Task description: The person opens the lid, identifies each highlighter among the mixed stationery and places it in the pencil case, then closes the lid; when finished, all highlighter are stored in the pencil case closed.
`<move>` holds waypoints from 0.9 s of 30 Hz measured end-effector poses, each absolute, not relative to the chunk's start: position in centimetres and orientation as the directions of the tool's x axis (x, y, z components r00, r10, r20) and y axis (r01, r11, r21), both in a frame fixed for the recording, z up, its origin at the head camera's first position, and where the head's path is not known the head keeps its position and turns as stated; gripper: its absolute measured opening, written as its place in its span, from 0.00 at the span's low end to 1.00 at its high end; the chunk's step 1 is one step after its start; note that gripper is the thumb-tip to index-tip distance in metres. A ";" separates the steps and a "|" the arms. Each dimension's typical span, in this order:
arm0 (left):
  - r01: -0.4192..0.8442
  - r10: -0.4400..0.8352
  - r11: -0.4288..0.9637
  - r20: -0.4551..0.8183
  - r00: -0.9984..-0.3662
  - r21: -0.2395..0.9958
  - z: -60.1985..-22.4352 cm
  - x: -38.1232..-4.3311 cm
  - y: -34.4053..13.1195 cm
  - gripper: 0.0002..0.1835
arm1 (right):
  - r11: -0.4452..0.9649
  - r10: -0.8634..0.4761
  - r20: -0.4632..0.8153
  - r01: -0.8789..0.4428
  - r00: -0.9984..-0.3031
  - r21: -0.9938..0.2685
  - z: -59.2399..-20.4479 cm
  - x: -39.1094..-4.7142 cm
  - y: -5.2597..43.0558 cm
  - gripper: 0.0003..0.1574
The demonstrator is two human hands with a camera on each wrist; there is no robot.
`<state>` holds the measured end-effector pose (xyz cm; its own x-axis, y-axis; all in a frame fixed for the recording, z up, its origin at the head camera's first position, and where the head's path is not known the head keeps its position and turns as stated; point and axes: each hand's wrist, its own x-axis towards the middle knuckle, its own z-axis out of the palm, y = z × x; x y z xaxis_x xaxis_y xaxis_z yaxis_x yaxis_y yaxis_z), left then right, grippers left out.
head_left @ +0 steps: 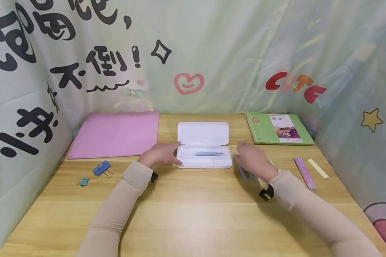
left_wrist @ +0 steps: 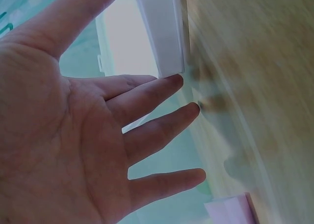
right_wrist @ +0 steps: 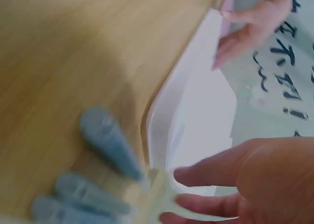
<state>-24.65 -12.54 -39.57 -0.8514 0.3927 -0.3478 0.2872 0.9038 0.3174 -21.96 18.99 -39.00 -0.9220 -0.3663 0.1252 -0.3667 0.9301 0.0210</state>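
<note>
A white pencil case lies with its lid raised at the middle of the table, a light-blue pen inside it. At its left end my left hand touches the case with spread fingers; in the left wrist view the fingertips meet the case's edge. My right hand is just right of the case, over several blue pens it partly hides. In the right wrist view its extended fingers hold nothing visible, and a blurred blue pen lies beside the case.
A pink folder lies back left, in front of it a blue binder clip and a smaller teal clip. Back right is a green book; nearer are a purple highlighter and a pale yellow strip.
</note>
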 end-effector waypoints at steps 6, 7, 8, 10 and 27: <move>0.288 0.391 0.907 -0.361 -0.847 0.308 -39.4 -24.7 -12.6 0.53 | 0.949 -0.308 -0.072 -0.311 -0.949 0.044 -38.7 -20.8 20.4 0.18; 0.288 0.392 0.906 -0.362 -0.846 0.308 -39.4 -24.7 -12.6 0.53 | 0.950 -0.305 -0.092 -0.310 -0.948 0.045 -38.7 -20.7 20.5 0.19; 0.290 0.394 0.906 -0.360 -0.846 0.309 -39.5 -24.8 -12.6 0.53 | 0.949 -0.306 -0.102 -0.312 -0.947 0.045 -38.8 -20.6 20.5 0.20; 0.291 0.396 0.904 -0.356 -0.846 0.312 -39.6 -24.8 -12.5 0.53 | 0.947 -0.313 -0.109 -0.319 -0.944 0.043 -39.1 -20.5 20.6 0.21; 0.292 0.396 0.903 -0.345 -0.851 0.315 -39.7 -24.6 -12.6 0.53 | 0.952 -0.305 -0.008 -0.305 -0.952 -0.018 -39.2 -20.9 20.1 0.19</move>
